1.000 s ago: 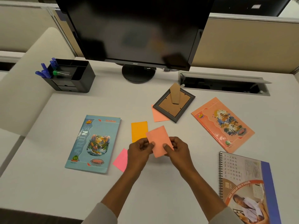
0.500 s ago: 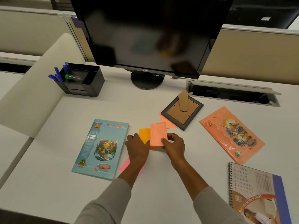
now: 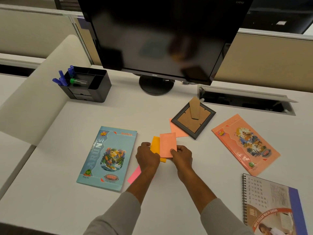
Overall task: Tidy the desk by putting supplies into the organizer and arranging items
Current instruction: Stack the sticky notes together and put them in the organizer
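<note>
Desk layout, looking down over both hands

The monitor [image 3: 160, 34] fills the upper centre, standing at the back of the desk [image 3: 169, 106]. The organizer [image 3: 94, 89] sits at upper left, with pens [image 3: 62, 78] at its left end. At centre, the left hand [image 3: 147, 156] and right hand [image 3: 182, 155] meet, the upper note [image 3: 167, 145] overlapping the lower note [image 3: 155, 144] between them. A third note [image 3: 134, 175] (mostly hidden) lies under the left forearm, just right of the left notebook [image 3: 108, 158]. Up and right of the hands, the picture frame [image 3: 194, 120] lies on a fourth note [image 3: 177, 131], with the cable trough [image 3: 243, 102] behind it. The right notebook [image 3: 245, 145] lies at right, and the calendar [image 3: 271, 206] at lower right.
</note>
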A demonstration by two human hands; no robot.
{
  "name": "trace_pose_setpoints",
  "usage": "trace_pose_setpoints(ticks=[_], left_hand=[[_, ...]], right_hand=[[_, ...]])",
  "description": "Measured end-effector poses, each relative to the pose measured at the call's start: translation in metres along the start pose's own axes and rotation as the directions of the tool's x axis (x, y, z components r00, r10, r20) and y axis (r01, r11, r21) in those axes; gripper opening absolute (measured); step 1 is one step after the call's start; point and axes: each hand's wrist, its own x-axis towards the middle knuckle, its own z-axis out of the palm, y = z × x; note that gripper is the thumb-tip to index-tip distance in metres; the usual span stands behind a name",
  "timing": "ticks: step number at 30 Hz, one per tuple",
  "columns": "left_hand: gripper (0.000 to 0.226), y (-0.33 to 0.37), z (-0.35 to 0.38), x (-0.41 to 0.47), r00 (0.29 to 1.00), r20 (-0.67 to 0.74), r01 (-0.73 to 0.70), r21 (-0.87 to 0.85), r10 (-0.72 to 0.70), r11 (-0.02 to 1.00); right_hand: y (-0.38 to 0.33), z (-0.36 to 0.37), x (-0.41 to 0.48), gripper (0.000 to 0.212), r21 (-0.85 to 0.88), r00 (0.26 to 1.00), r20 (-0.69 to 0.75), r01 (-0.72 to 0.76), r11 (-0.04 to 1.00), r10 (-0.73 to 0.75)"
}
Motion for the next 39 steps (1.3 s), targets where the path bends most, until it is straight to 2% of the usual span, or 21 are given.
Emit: trace_pose_setpoints(ticks=[5,9,11,16,20,31,35,39], left_hand=[[0.03,-0.004,-0.008,0.001,0.999,0.042,-0.005,-0.169,0.012,0.986],[0.028,-0.011,-0.015,0.002,0.996,0.092,0.012,-0.329,0.02,0.944],[0.029,-0.012,-0.016,0.002,0.992,0.125,0.027,-0.402,0.026,0.915],[0.03,-0.008,-0.016,-0.003,0.963,0.267,0.119,-0.554,0.041,0.824],[0.028,-0.005,-0.014,-0.008,0.939,0.339,0.171,-0.605,0.058,0.778],[0.029,-0.012,-0.007,-0.012,0.931,0.333,0.074,-0.572,0.15,0.817],[0.026,-0.013,-0.005,-0.014,0.945,0.294,0.052,-0.566,0.143,0.823],[0.026,-0.014,-0.002,-0.014,0.955,0.272,0.062,-0.569,0.116,0.82]], right_hand=[[0.007,-0.003,0.007,0.016,0.174,0.991,0.072,-0.121,0.977,0.11],[0.001,-0.015,0.007,0.009,0.38,0.97,0.125,-0.243,0.893,0.211],[-0.005,-0.021,0.004,0.001,0.417,0.959,0.134,-0.282,0.864,0.249],[-0.004,-0.024,0.002,0.011,0.357,0.974,0.081,-0.226,0.906,0.211],[0.002,-0.02,0.001,0.003,0.232,0.994,0.014,-0.112,0.966,0.112],[0.004,-0.026,-0.015,0.042,0.022,0.995,-0.044,0.092,0.996,-0.091],[0.005,-0.028,-0.015,0.034,-0.002,0.991,0.005,0.133,0.991,-0.133],[0.005,-0.029,-0.015,0.022,0.07,0.991,0.063,0.117,0.991,-0.121]])
